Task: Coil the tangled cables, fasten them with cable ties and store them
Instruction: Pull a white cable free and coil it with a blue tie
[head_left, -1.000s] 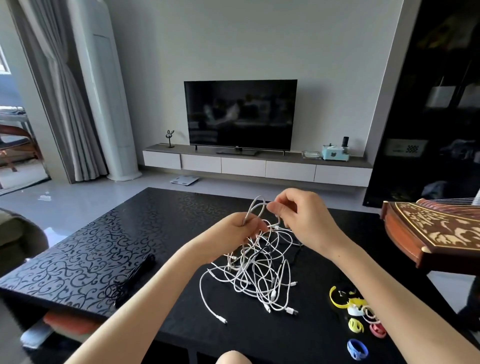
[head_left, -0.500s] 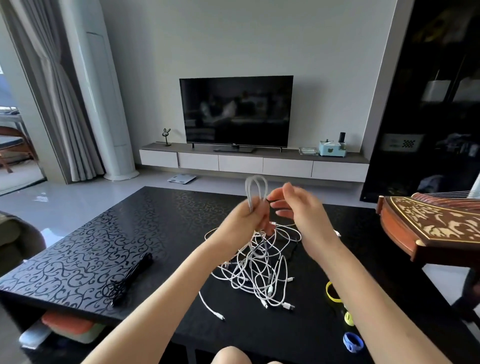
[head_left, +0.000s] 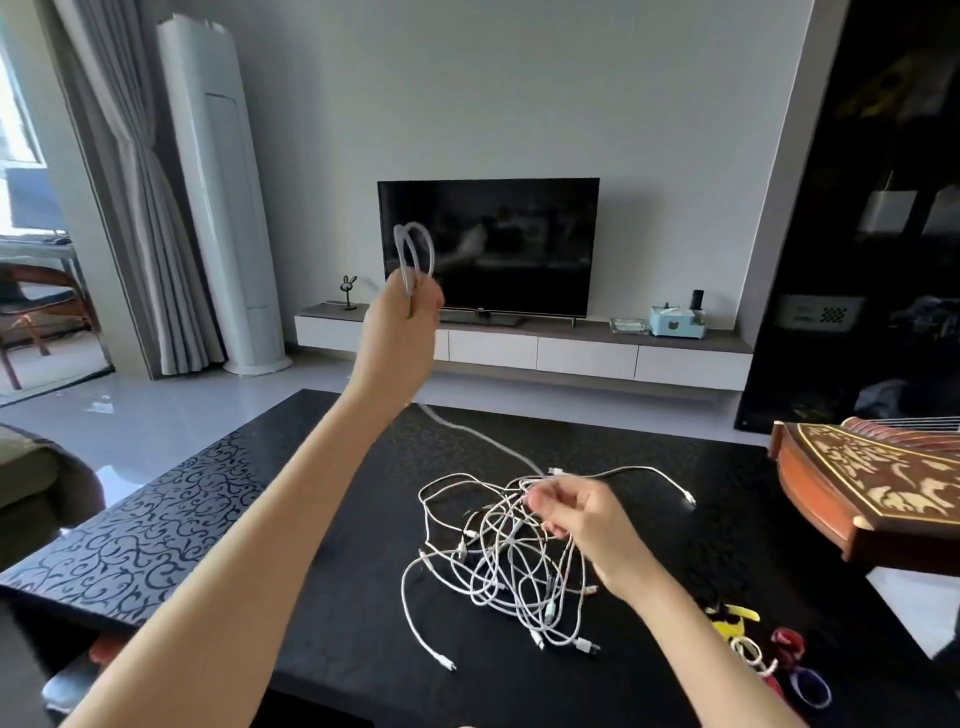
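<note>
A tangle of white cables (head_left: 498, 561) lies on the black patterned table (head_left: 182, 509). My left hand (head_left: 402, 322) is raised high above the table's far edge and grips a small coil of white cable (head_left: 414, 252), whose loops stand up out of the fist. One strand (head_left: 467, 430) runs from that hand down to the tangle. My right hand (head_left: 576, 512) is low over the pile's top right, fingers curled, pinching strands of it. Coloured cable ties (head_left: 737, 626), yellow, red, white and blue, lie at the table's near right corner.
A carved wooden string instrument (head_left: 872, 488) juts in over the table's right side. Beyond the table are a TV (head_left: 488, 244) on a low white cabinet (head_left: 587, 356), a tall white air conditioner (head_left: 223, 208) and curtains. A sofa edge (head_left: 31, 478) is at left.
My left hand has risen up and to the left with the coil, drawing a strand out of the tangle. My right hand has dropped from beside it onto the pile.
</note>
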